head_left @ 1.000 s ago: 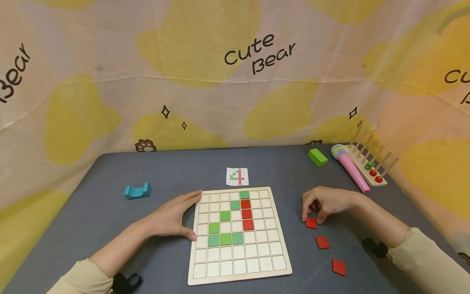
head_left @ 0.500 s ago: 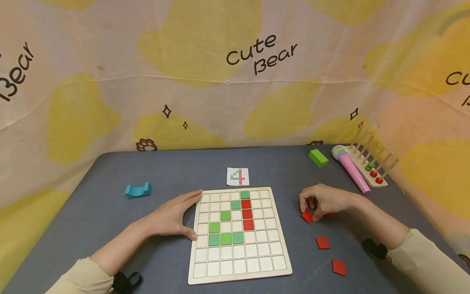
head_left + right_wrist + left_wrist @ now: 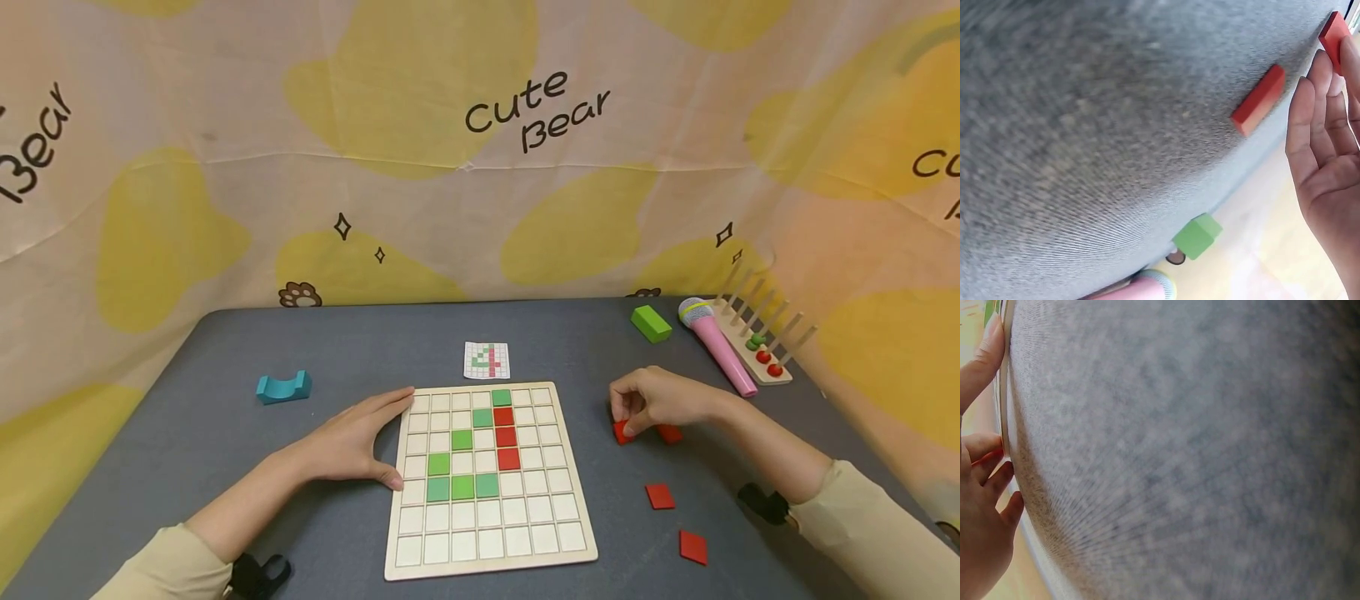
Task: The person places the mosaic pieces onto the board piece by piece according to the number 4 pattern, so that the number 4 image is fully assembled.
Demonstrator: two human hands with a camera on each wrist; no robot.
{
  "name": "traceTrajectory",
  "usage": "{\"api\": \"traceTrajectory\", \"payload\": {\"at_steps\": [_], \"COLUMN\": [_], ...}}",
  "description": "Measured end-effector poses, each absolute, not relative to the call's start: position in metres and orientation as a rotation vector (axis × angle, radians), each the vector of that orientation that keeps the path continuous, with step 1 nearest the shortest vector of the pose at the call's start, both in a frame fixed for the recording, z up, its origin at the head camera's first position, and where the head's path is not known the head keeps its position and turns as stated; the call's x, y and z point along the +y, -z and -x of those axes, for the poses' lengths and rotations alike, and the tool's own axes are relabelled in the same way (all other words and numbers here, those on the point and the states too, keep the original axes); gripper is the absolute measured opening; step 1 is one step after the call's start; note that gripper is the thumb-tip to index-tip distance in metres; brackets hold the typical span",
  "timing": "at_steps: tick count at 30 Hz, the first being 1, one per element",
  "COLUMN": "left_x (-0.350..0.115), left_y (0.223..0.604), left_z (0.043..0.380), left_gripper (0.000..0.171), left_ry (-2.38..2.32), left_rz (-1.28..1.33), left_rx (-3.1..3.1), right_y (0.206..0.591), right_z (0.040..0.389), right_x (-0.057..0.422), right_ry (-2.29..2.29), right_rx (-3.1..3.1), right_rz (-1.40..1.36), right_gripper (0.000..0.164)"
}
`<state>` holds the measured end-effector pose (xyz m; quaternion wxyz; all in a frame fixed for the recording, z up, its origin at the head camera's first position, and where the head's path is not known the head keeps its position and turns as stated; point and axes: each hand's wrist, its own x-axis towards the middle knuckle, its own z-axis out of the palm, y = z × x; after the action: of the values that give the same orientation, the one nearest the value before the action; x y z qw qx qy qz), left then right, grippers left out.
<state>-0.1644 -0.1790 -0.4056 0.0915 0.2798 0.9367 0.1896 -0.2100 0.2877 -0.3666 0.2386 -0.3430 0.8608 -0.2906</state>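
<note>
In the head view, a wooden grid board (image 3: 462, 546) with white squares lies in the middle of the table. Several green tiles and 3 red tiles fill some of its squares. My left hand (image 3: 347, 442) rests at the board's left edge, fingers at the top corner and thumb lower down; its fingertips (image 3: 996, 328) meet the rim in the left wrist view. Right of the board, my right hand (image 3: 663, 398) pinches a red square tile (image 3: 1335, 36) between thumb and fingers, tilted up. Under that hand lies another red tile (image 3: 670, 433).
Two more red tiles (image 3: 660, 497) lie nearer the front right. Behind the board is a small pattern card (image 3: 487, 361). A green block (image 3: 651, 323), a pink microphone (image 3: 722, 350) and a pegged wooden rack (image 3: 772, 371) stand back right; a teal arched block (image 3: 283, 389) sits left.
My right hand has pinched the red tile and shifted it slightly left and away from me, uncovering the tile beneath. My left hand stays at the board's edge.
</note>
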Motion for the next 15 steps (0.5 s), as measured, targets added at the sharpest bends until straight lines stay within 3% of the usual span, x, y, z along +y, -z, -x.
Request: {"api": "traceTrajectory", "payload": {"at_steps": [15], "left_x": [-0.179], "left_y": [0.406], "left_z": [0.165], "left_gripper": [0.119], "left_ry": [-0.563], "left_rz": [-0.846], "left_rx": [2.781], "right_y": [0.361], "right_z": [0.201], "right_x": [0.255], "right_ry": [0.806], "right_rx": [2.485], "right_rz": [0.962], "right_gripper": [0.016]}}
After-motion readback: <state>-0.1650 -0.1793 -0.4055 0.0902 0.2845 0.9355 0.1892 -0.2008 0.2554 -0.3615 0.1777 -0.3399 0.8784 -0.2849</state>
